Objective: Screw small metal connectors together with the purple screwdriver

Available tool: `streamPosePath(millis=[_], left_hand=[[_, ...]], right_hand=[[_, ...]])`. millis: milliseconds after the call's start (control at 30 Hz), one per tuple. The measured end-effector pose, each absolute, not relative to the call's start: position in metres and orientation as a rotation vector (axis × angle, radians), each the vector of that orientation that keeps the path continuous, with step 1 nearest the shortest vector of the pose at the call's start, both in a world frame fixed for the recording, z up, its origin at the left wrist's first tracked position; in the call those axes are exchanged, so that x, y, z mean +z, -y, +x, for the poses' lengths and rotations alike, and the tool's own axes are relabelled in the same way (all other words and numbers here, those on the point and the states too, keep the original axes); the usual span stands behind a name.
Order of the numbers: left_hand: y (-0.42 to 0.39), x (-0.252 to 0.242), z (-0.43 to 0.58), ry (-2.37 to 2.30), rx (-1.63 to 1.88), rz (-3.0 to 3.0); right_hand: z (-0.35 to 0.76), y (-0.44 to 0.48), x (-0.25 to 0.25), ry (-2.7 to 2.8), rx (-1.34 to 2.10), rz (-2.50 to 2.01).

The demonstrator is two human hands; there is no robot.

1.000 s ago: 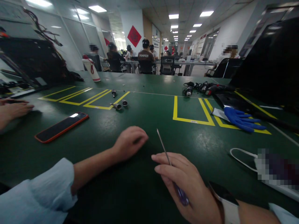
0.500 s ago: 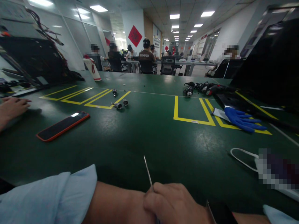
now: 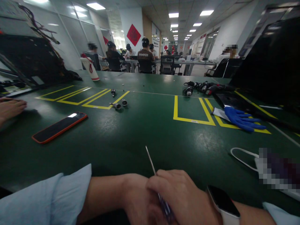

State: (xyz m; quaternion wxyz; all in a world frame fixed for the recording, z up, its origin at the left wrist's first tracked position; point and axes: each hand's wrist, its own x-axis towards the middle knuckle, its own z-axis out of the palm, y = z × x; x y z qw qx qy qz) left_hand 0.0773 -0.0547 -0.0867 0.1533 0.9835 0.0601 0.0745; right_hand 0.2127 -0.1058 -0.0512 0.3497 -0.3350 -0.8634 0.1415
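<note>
My right hand (image 3: 179, 195), with a smartwatch (image 3: 223, 201) on its wrist, is closed around a screwdriver (image 3: 150, 160). The thin metal shaft points up and away, and part of a dark, shiny handle shows below the thumb. Against it lies my left hand (image 3: 138, 195), partly under the right one. Its fingers look curled near the handle, but they are mostly hidden, so what they hold cannot be made out. Both hands are low over the front of the green table (image 3: 112, 162).
An orange-edged phone (image 3: 59, 128) lies left, near another person's hand (image 3: 12, 107). Metal parts (image 3: 116, 105) sit by yellow tape outlines. To the right are a blue glove (image 3: 243, 118), black cabled parts (image 3: 188, 90) and a white strap loop (image 3: 243, 159). A white cup (image 3: 90, 68) stands farther back.
Both hands have come up a little in view with the screwdriver. More of the left hand, the handle and the watch now shows. The view has shifted slightly.
</note>
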Motion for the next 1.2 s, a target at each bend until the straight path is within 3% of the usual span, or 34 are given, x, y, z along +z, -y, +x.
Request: streamPosePath(millis=[100, 167, 267, 333, 400, 467, 667, 867, 967, 1200], left_hand=[[0.031, -0.062, 0.054, 0.187, 0.307, 2.865], [0.007, -0.055, 0.029, 0.292, 0.685, 3.131], [-0.047, -0.056, -0.015, -0.486, 1.118, 3.268], [-0.089, -0.058, -0.042, -1.163, 1.368, 3.050], [-0.127, -0.059, -0.063, -1.671, 1.319, 2.754], [-0.156, -0.057, -0.077, -1.862, 1.017, 2.646], [-0.185, -0.055, -0.089, -1.901, 0.607, 2.545], [-0.140, -0.054, -0.063, -2.011, 0.687, 2.471], [-0.091, -0.056, -0.027, -1.709, 0.883, 2.475], [-0.012, -0.053, 0.040, -0.830, 0.716, 2.555]], right_hand=[[0.223, 0.098, -0.048, 2.113, 0.471, -0.882], [0.228, 0.093, -0.049, 1.998, 0.525, -1.000], [0.228, 0.088, -0.050, 1.943, 0.661, -1.148], [0.226, 0.087, -0.049, 2.012, 0.707, -1.148], [0.224, 0.088, -0.049, 2.102, 0.688, -1.107], [0.222, 0.089, -0.049, 2.189, 0.654, -1.070], [0.220, 0.089, -0.049, 2.283, 0.644, -1.102], [0.225, 0.086, -0.045, 1.889, 0.823, -1.062], [0.232, 0.082, -0.045, 1.588, 0.990, -1.036], [0.241, 0.078, -0.049, 1.134, 1.239, -0.775]])
